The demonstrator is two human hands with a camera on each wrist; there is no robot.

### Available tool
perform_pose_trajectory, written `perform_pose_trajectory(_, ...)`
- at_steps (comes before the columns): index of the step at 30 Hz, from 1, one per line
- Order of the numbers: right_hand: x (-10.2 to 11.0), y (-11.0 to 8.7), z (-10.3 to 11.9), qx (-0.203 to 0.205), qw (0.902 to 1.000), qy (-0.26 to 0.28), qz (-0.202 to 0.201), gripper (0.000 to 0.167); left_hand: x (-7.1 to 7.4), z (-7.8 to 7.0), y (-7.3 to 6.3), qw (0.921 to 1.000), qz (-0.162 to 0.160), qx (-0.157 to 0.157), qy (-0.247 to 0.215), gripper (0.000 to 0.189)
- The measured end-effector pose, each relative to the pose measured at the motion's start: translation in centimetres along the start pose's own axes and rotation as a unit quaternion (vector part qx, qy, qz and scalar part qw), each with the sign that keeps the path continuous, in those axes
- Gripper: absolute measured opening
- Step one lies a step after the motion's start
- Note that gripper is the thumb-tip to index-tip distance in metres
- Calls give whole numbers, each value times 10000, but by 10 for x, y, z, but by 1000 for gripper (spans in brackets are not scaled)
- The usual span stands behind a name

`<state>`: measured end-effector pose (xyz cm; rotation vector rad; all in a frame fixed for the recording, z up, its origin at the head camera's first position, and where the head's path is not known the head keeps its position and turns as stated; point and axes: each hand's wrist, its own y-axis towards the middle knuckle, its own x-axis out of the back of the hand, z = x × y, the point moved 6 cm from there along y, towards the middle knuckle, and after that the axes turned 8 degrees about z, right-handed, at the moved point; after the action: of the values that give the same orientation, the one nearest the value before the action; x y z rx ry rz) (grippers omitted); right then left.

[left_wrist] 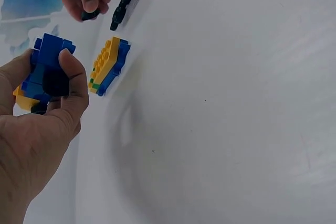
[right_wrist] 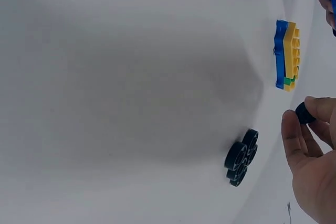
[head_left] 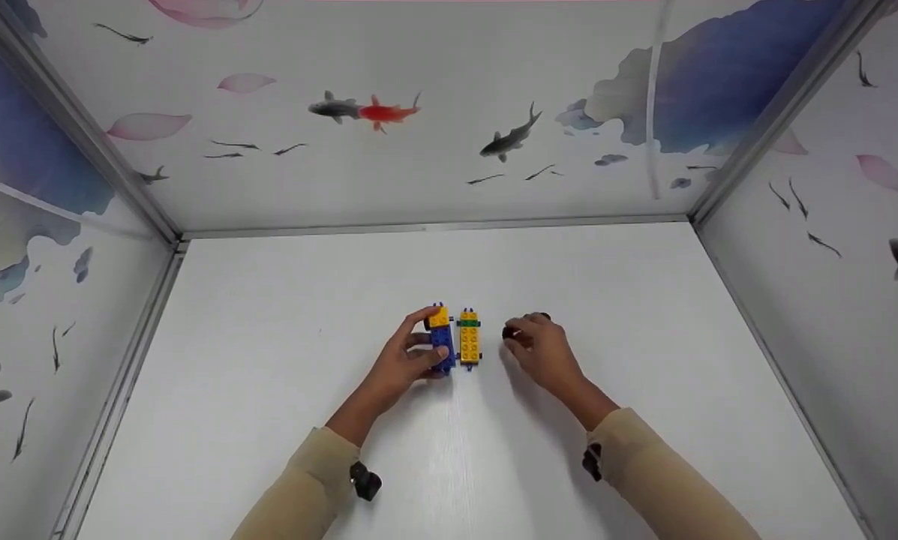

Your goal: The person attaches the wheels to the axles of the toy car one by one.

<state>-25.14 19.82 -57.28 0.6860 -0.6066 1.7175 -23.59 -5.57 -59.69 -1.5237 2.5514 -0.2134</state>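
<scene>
My left hand [head_left: 397, 365] grips a toy vehicle of blue and yellow building blocks [head_left: 439, 341]. In the left wrist view its blue blocks [left_wrist: 51, 51] face the camera, and a black wheel [left_wrist: 55, 83] sits on its side near the thumb. Just right of it on the table lies a second block vehicle [head_left: 469, 339], yellow on top with a green strip and a blue base, no wheels visible on it. Between thumb and fingers my right hand [head_left: 545, 351] pinches a small black wheel [right_wrist: 304, 113], held above the table.
Several loose black wheels [right_wrist: 238, 157] lie clustered on the white tabletop [head_left: 328, 300] close to my right hand. Printed walls with fish and petals, such as the back wall [head_left: 433, 172], enclose the table at the back and both sides.
</scene>
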Motion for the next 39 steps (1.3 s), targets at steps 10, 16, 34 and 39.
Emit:
perform_pose_trajectory(10,-10,14,25,360,9986,355,178,34,0,0,0,9998,-12,-36,-213,80)
perform_pose_trajectory(16,-16,20,35,441,9970,557,303,34,-1,0,0,9994,84,-104,-328,80)
perform_pose_trajectory(34,-24,24,54,907,9923,840,93,34,-1,3,-1,9996,211,-182,-109,81)
perform_pose_trajectory(39,-24,24,56,964,9918,839,42,32,-1,2,-1,9990,377,-239,6,84)
